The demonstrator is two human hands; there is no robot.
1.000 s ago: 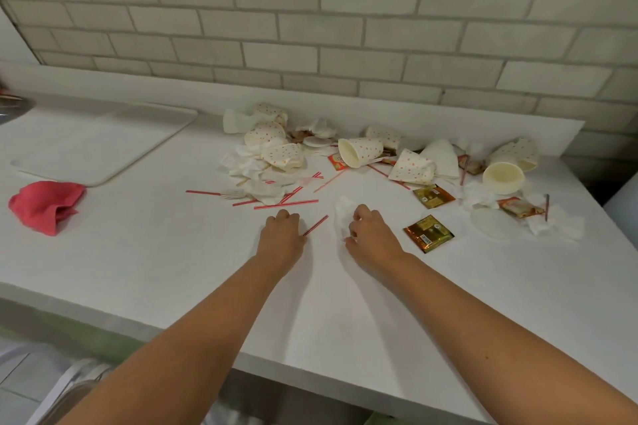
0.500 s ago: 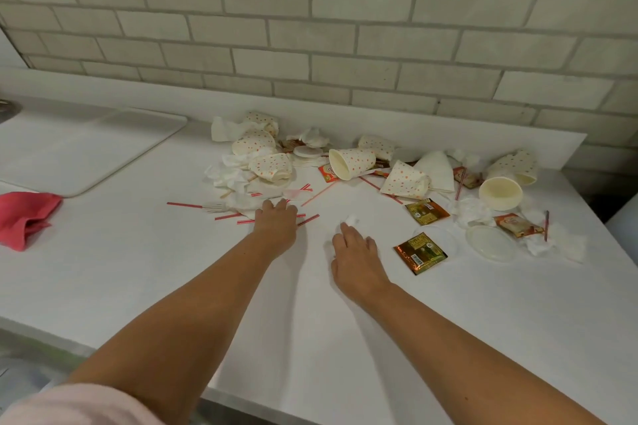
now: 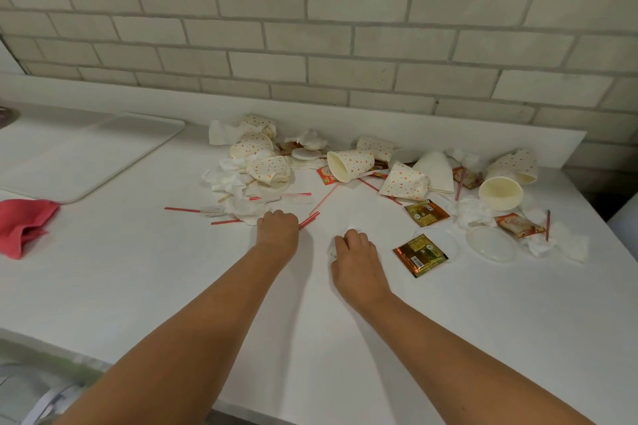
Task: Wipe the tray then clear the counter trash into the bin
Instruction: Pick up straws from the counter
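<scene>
Left grip [image 3: 278,229] curled on red straws [image 3: 309,218]; right grip [image 3: 355,248] clamped round crumpled napkin [image 3: 351,228], both down on worktop [image 3: 172,269].

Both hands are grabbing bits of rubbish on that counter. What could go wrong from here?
The left hand curls over red straws lying flat; they could slip free and scatter. The right hand grips only a crumpled napkin, so loose bits may drop on the way. The plain cup lies tipped near the right edge of the counter and might roll off if bumped.
</scene>
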